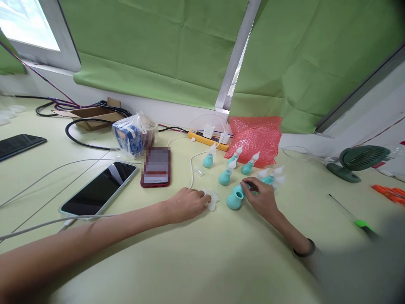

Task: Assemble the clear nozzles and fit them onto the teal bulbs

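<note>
My left hand (188, 205) rests low on the table, its fingers curled down on a small cluster of translucent plastic pieces (213, 199). My right hand (261, 195) pinches with thumb and forefinger at a teal rubber bulb (241, 188), which the fingers partly cover. Just in front of it lies another teal bulb (233, 201), tipless, its round mouth facing up and to the right. Behind my hands stand several teal bulb nasal aspirators (225, 177) fitted with pointed translucent tips. A few more such aspirators (268, 179) are partly hidden behind my right hand.
Red bubble wrap (255, 139) and a yellow power strip (207, 140) lie at the back. Left are a phone in a red case (155, 166), a black-screened phone (99, 188), cables and a bagged blue box (134, 135). Right are a green fan (357, 160) and a green-handled screwdriver (360, 223).
</note>
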The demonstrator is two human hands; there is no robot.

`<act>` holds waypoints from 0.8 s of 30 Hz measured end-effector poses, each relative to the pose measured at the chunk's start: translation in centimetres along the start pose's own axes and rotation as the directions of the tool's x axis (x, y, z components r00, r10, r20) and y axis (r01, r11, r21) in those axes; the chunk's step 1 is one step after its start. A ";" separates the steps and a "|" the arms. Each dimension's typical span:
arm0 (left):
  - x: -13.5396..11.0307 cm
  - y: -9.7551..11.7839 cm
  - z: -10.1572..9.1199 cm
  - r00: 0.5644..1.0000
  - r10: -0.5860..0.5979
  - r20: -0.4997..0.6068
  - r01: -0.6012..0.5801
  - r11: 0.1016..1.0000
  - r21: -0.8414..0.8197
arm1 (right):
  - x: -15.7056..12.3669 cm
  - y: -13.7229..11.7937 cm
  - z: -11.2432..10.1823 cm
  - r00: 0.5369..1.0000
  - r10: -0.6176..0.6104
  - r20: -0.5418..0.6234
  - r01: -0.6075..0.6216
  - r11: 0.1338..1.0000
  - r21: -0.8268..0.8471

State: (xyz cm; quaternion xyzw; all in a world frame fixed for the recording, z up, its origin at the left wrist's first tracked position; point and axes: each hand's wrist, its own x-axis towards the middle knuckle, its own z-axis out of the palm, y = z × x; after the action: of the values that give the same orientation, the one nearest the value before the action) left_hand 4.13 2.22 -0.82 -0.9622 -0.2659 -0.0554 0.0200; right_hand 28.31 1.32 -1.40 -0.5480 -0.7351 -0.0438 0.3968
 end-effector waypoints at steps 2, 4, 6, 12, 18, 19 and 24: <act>0.0 0.3 0.1 0.999 0.007 -0.044 -0.006 1.000 0.030 | -0.1 0.0 0.0 1.000 -0.009 0.008 0.009 1.000 0.003; -0.2 0.7 0.1 0.991 0.041 -0.124 -0.035 0.998 0.053 | -0.2 0.0 -0.2 0.999 -0.022 -0.025 0.022 1.000 -0.001; -0.5 1.1 0.2 0.971 0.134 -0.196 -0.116 0.988 0.101 | -0.1 -0.1 -0.6 0.991 -0.068 -0.117 0.065 0.997 -0.030; -0.7 1.8 1.1 0.946 0.276 -0.169 -0.246 0.953 0.179 | 1.1 0.1 -1.8 0.890 -0.195 -0.412 0.035 0.931 -0.364; -0.2 1.3 1.1 0.994 0.020 -0.106 -0.007 0.992 0.125 | 1.0 1.7 -1.1 0.977 -0.179 -0.114 0.076 0.799 -0.597; -0.2 1.3 1.0 0.995 0.016 -0.102 -0.003 0.993 0.121 | 0.9 1.9 -1.0 0.981 -0.178 -0.083 0.094 0.797 -0.597; -0.3 1.3 0.6 0.992 -0.005 -0.125 0.017 0.995 0.095 | 1.4 2.0 -1.3 0.907 -0.359 -0.219 0.195 0.821 -0.537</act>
State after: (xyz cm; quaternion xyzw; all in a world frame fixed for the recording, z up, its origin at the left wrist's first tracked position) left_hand 4.59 0.95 -1.44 -0.9534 -0.2717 -0.1026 0.0823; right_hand 30.53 2.55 -0.33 -0.5041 -0.6987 -0.3775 0.3395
